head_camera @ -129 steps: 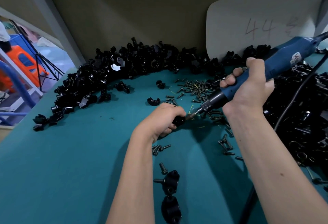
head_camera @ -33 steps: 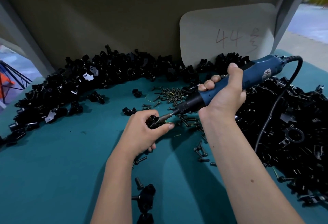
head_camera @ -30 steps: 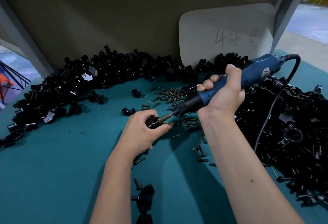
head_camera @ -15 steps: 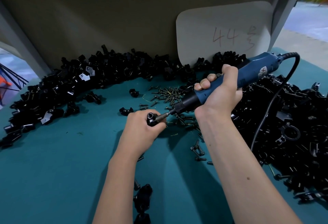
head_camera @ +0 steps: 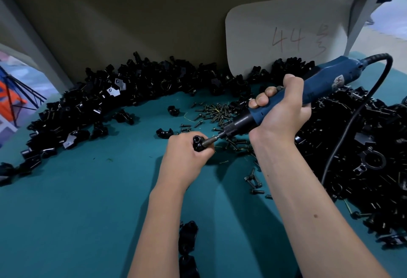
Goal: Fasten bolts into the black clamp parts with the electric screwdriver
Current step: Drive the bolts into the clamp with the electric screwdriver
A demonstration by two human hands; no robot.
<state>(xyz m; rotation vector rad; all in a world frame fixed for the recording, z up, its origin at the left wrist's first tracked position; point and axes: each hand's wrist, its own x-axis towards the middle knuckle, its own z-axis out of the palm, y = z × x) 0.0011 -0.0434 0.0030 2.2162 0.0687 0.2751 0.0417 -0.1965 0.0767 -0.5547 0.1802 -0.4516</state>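
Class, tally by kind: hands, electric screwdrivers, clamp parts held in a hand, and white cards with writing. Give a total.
hands: 2 (left hand, right hand)
electric screwdriver: 1
held clamp part: 1
white card: 1
total: 5

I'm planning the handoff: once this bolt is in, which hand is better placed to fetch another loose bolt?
Probably the left hand: it only holds the clamp part, while the right hand grips the screwdriver.
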